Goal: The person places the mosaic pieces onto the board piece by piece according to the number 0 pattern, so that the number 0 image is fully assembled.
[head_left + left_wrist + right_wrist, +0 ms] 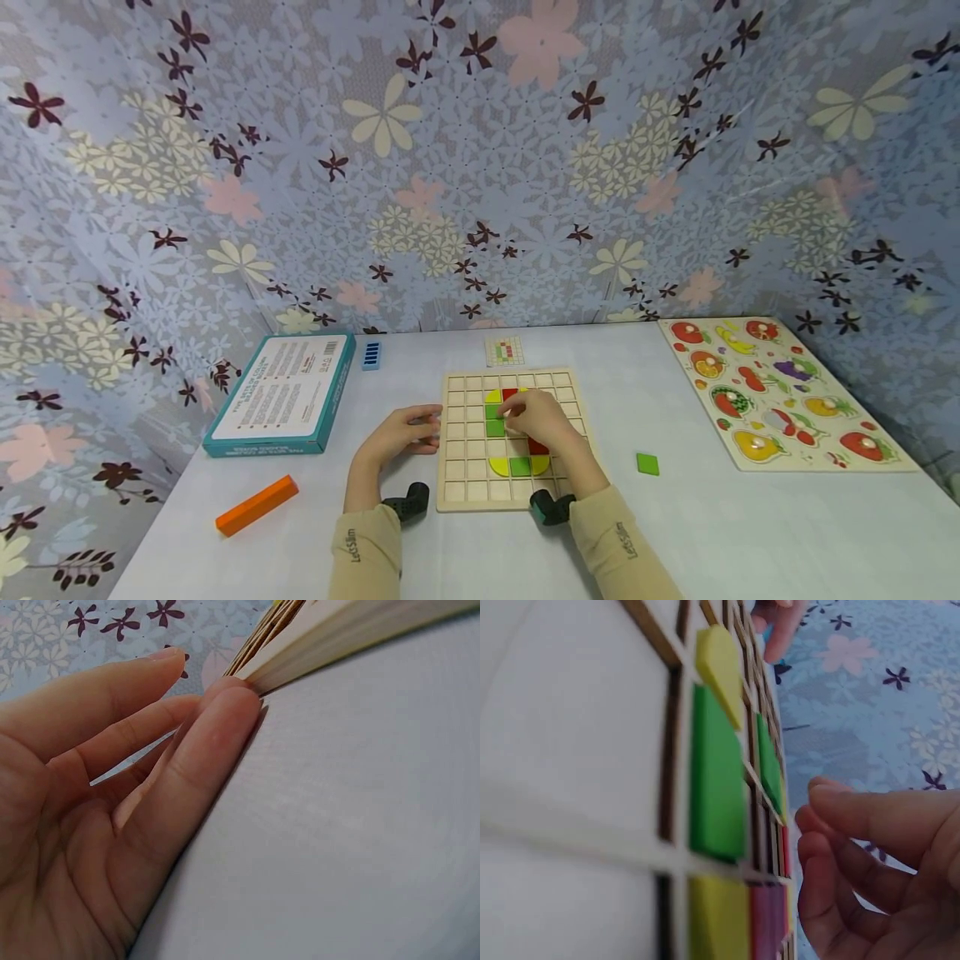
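Observation:
A wooden grid board (pixel 457 471) lies flat, bearing green, red and yellow pieces in a ring-like pattern. My left hand (pixel 405 433) is beside the board's left side; in the left wrist view its relaxed fingertips (pixel 225 727) meet the board's edge. Over the upper middle of the board is my right hand (pixel 543 419), its fingertips close by a green square (pixel 495 428). The right wrist view shows the thumb and fingers (pixel 877 817) loosely bent, with nothing visible between them. A yellow rounded piece (pixel 498 467) and another green square (pixel 520 467) sit lower down.
A small pattern card (pixel 504 352) lies behind the board. One loose green square (pixel 648 464) is to the right, before a fruit puzzle board (pixel 795 392). To the left are a teal-edged box (pixel 281 387), an orange bar (pixel 257 505) and a small blue object (pixel 371 356).

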Tool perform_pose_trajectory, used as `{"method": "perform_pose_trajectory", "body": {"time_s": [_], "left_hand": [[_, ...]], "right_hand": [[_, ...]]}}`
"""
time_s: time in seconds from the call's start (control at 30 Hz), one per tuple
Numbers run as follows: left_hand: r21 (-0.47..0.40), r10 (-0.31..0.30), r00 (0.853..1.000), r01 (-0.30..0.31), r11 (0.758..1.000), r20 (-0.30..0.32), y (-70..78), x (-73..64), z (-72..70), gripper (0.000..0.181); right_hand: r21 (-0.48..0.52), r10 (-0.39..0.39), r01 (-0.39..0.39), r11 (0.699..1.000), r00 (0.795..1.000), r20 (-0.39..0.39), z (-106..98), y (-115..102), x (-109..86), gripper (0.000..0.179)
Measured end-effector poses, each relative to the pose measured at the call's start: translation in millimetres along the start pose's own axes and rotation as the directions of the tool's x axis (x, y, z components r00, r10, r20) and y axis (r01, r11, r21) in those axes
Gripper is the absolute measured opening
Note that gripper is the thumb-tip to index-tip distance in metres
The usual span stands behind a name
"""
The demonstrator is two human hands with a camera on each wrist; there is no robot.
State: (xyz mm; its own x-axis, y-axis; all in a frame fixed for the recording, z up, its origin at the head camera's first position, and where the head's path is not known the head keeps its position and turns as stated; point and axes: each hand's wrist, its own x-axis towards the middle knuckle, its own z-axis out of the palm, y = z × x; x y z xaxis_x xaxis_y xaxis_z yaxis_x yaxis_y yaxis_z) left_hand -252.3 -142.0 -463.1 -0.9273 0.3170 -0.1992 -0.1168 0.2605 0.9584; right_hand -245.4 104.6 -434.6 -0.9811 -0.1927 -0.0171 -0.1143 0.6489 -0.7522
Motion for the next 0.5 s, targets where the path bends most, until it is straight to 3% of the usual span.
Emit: {"method": "perform_pose_trajectory", "body": {"time_s": [0.2,0.5], "left_hand": [[-0.011,-0.015,1.000,0.015,1.000,-0.009,0.1,1.0,0.5,0.046],[-0.008,-0.014,1.000,0.013,1.000,-0.016,-0.1,0.7,1.3,0.046]], "right_hand": [[0.017,-0.030,0.031,0.999,0.998,-0.059,-19.4,6.5,-7.2,0.015],[0.034,0.012,-0.009,0.999,0.996,-0.084,-50.8,29.2,-22.7,0.017]]}}
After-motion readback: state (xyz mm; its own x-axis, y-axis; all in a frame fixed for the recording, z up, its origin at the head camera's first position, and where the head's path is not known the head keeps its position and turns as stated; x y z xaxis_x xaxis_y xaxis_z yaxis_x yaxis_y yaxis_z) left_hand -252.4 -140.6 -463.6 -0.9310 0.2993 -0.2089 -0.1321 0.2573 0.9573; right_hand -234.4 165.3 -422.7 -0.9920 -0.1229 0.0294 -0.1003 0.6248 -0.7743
